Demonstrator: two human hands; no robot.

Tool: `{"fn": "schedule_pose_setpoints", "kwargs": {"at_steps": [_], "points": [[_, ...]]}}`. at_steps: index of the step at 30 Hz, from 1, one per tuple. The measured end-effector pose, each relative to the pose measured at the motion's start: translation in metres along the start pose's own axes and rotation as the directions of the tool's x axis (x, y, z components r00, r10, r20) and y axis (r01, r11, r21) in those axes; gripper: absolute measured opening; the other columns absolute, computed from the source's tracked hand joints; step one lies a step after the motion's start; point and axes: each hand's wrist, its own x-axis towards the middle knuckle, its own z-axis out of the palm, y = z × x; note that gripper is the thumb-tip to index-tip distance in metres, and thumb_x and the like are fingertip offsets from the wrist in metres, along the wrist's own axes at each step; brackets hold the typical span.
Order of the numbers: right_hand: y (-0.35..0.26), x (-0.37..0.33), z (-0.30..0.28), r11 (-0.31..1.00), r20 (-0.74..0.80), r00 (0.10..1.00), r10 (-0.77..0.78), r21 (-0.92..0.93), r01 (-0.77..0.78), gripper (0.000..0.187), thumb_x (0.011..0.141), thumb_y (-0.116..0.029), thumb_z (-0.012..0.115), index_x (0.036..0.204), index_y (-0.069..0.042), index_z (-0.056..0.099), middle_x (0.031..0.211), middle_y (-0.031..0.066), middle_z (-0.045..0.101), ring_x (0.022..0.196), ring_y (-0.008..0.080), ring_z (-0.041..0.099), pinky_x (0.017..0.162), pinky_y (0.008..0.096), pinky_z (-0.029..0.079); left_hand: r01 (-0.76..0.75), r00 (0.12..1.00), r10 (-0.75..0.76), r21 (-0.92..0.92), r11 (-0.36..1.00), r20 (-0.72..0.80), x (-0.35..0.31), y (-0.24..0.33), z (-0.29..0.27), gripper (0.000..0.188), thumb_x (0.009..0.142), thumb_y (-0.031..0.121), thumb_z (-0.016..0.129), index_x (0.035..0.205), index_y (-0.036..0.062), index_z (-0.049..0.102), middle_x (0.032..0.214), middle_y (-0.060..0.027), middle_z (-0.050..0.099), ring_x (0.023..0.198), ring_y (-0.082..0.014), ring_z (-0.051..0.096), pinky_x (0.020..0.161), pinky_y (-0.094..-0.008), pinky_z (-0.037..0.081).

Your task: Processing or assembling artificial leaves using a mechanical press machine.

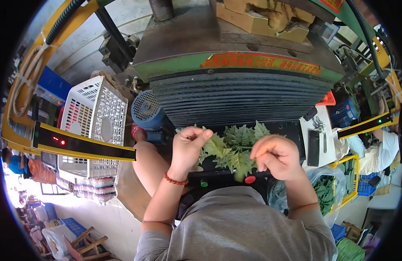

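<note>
A bunch of green lobed artificial leaves (240, 137) lies between my two hands, in front of the machine. Beside its left edge, my left hand (189, 145) is closed, thumb against bent forefinger; anything in that pinch is too small or hidden to make out. Across from it, my right hand (280, 155) has its fingers curled in and thumb pressed toward them, close to the right leaves. What these fingers hold, if anything, does not show. Below the leaves, a green button (204, 184) and a red button (250, 179) face me.
Black bellows (235, 98) rise behind the leaves beneath a heavy metal press plate (183, 48). Yellow-edged sensor bars (86, 144) flank both sides. A white plastic crate (107, 115) stands left. At right are a white side table (325, 130) with tools and a bag of green leaves (325, 187).
</note>
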Motion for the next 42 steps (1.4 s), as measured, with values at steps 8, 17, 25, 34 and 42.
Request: {"fn": "schedule_pose_setpoints", "kwargs": {"at_steps": [8,17,25,34,42], "points": [[0.023,0.036,0.015,0.804,0.015,0.964,-0.267,-0.548,0.231,0.010,0.077,0.003,0.066,0.077,-0.002,0.058,0.075,0.0056,0.058,0.056,0.0122,0.046,0.049,0.0236,0.038,-0.024,0.980,0.005,0.093,0.995,0.201,-0.004,0.018,0.023,0.009,0.085,0.009,0.069,0.084,0.0014,0.063,0.068,0.0014,0.057,0.057,-0.0030,0.046,0.048,-0.0148,0.035],[0.045,0.014,0.060,0.924,0.144,0.989,0.007,-0.380,0.049,0.019,0.079,-0.011,0.073,0.083,-0.003,0.057,0.066,0.0056,0.055,0.052,0.0105,0.048,0.045,0.0230,0.035,-0.097,0.995,0.103,-0.332,0.938,0.000,0.000,0.013,0.008,0.004,0.090,0.008,0.060,0.094,0.0054,0.058,0.080,-0.0016,0.059,0.063,-0.0048,0.048,0.056,-0.0161,0.038],[0.065,0.004,0.032,0.817,-0.006,0.938,0.346,0.494,-0.298,0.011,0.086,-0.007,0.065,0.090,-0.002,0.056,0.067,0.0026,0.055,0.051,0.0092,0.049,0.046,0.0203,0.038,-0.315,0.947,0.282,-0.280,0.907,-0.154,0.011,0.028,-0.018,0.007,0.090,0.003,0.055,0.097,0.0066,0.056,0.092,-0.0058,0.063,0.063,-0.0061,0.048,0.058,-0.0168,0.038],[0.066,0.021,0.026,0.881,0.079,0.960,0.269,0.382,-0.278,0.010,0.085,-0.001,0.063,0.094,-0.002,0.058,0.072,0.0038,0.057,0.055,0.0090,0.048,0.049,0.0185,0.036,-0.131,0.968,0.053,0.317,0.939,0.245,0.000,0.030,0.001,0.009,0.084,0.010,0.069,0.080,0.0025,0.066,0.067,0.0010,0.058,0.055,-0.0041,0.041,0.048,-0.0167,0.033],[0.031,0.038,0.008,0.959,0.059,0.986,-0.157,-0.231,0.166,0.004,0.082,0.002,0.062,0.085,0.000,0.061,0.079,0.0058,0.060,0.062,0.0100,0.048,0.055,0.0199,0.038,0.089,0.980,-0.098,0.059,0.994,0.171,0.006,0.015,0.000,0.012,0.084,0.011,0.070,0.076,0.0034,0.067,0.065,0.0032,0.056,0.055,-0.0032,0.039,0.048,-0.0165,0.031]]}}
